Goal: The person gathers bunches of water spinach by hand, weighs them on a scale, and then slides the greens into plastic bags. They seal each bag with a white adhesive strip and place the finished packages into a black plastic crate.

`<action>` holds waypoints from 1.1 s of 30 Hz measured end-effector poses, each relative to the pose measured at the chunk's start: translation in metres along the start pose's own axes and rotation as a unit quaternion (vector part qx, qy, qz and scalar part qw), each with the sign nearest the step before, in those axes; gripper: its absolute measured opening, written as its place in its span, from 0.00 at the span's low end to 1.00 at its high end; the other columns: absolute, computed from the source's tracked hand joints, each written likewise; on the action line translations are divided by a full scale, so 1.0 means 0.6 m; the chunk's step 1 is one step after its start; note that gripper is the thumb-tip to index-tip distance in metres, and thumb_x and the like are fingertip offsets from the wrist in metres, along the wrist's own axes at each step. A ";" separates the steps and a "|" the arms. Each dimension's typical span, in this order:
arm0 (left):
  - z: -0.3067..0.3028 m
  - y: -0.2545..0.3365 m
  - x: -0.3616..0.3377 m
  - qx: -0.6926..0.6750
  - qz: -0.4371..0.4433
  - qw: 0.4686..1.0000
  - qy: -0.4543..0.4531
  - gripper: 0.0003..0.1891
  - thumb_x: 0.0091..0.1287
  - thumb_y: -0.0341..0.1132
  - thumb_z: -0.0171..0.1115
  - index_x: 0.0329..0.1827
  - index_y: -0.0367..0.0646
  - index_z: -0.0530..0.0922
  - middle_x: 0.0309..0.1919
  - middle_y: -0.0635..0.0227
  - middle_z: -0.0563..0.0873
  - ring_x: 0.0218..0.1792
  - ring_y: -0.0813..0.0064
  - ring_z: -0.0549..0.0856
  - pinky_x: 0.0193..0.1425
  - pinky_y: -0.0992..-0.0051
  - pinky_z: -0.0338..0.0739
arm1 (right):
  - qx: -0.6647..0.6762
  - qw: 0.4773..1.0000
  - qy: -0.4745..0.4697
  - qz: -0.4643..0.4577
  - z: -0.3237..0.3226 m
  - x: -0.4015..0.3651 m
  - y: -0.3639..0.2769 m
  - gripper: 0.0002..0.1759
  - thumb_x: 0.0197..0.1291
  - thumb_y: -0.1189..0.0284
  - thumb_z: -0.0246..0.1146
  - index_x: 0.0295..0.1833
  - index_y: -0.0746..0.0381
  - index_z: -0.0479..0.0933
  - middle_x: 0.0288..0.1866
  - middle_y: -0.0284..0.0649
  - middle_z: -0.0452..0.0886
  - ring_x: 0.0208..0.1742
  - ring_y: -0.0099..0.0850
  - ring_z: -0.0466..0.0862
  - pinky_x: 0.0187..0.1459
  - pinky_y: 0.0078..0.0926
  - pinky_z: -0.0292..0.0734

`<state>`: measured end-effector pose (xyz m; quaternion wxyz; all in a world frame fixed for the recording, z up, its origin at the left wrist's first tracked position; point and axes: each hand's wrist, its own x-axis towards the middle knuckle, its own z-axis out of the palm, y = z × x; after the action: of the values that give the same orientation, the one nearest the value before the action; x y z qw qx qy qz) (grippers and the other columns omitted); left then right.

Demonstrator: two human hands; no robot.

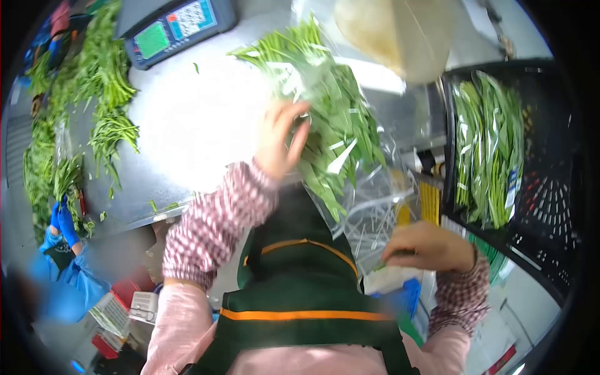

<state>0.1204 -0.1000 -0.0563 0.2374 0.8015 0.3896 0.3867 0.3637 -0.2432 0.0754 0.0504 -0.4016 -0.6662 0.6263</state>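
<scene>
1. The bundle of leafy greens (340,119) lies at the right part of the metal tabletop (187,119), its pale cut stems towards the far edge and its broad leaves towards the dark green apron (300,281). Clear, glossy film covers part of it.
2. The left hand (281,134) is over the bundle's left side, fingers parted and loosely bent, not clenched; blur hides whether the fingertips touch it.
3. The right hand (428,247) is beyond the tabletop's near right corner, fingers curled inward beside crinkled clear plastic (375,212). Whether it grips anything, I cannot tell.
4. Both forearms wear gathered, checked sleeve covers (215,219).
5. To the right, a black perforated plastic crate (544,169) holds long, smooth-leaved greens in shiny clear bags (487,150).
6. A boxy scale (178,31) with a green display sits by the tabletop's far edge.
7. Loose, stringy greens (106,81) are heaped along the tabletop's left side, where a co-worker's blue-gloved hands (64,222) touch a bunch.
</scene>
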 end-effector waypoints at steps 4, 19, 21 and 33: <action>-0.042 0.065 -0.159 -0.084 -0.259 0.961 0.041 0.14 0.60 0.26 0.59 0.48 0.33 0.72 0.39 0.59 0.79 0.44 0.71 0.77 0.49 0.73 0.70 | 0.079 0.965 0.243 -0.067 -0.218 0.208 -0.088 0.26 0.60 0.62 0.57 0.56 0.68 0.61 0.54 0.47 0.67 0.54 0.34 0.67 0.53 0.28 0.63; 0.051 0.137 -0.297 -0.509 -0.630 0.576 -0.112 0.13 0.64 0.37 0.59 0.44 0.34 0.77 0.37 0.64 0.84 0.38 0.79 0.83 0.39 0.81 0.79 | -0.093 0.961 0.252 -0.073 0.026 0.141 0.079 0.09 0.53 0.73 0.65 0.41 0.62 0.79 0.31 0.36 0.79 0.30 0.22 0.78 0.30 0.18 0.74; 0.052 0.132 -0.326 -0.531 -0.621 0.568 -0.101 0.13 0.65 0.37 0.58 0.44 0.35 0.77 0.38 0.64 0.84 0.38 0.78 0.83 0.41 0.80 0.80 | -0.113 0.970 0.204 -0.061 0.103 0.110 0.093 0.12 0.50 0.75 0.65 0.43 0.61 0.78 0.31 0.35 0.78 0.32 0.29 0.78 0.36 0.25 0.72; 0.049 0.144 -0.340 -0.482 -0.641 0.595 -0.052 0.14 0.69 0.38 0.51 0.46 0.36 0.77 0.37 0.67 0.84 0.39 0.78 0.83 0.43 0.78 0.79 | -0.414 0.899 0.072 -0.126 0.206 0.132 0.142 0.07 0.47 0.74 0.63 0.32 0.60 0.72 0.31 0.36 0.70 0.37 0.34 0.74 0.40 0.30 0.64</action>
<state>0.1015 -0.3176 -0.1032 0.7956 0.1328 0.5470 0.2240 0.2802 -0.3030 -0.0597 0.0056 -0.3432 -0.9050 0.2515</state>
